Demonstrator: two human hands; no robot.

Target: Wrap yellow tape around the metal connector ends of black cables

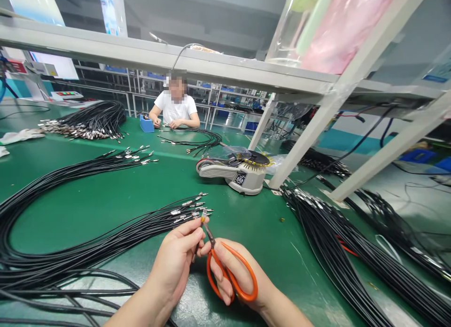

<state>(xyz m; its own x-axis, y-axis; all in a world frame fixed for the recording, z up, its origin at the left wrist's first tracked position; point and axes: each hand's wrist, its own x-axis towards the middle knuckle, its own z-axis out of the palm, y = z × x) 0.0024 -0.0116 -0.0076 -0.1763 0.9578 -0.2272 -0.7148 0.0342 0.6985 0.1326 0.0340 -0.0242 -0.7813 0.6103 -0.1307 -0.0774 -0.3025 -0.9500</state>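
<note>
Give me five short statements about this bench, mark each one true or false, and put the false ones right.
1. The right hand holds scissors with orange handles. True.

2. The left hand lies flat on the green table. False: the left hand is raised, pinching a cable end between its fingers.

3. A grey machine with a round black disc on top stands on the table. True.

4. The person across the table wears a black top. False: it is a white top.

5. A blue box sits on the table close to that person. True.
</note>
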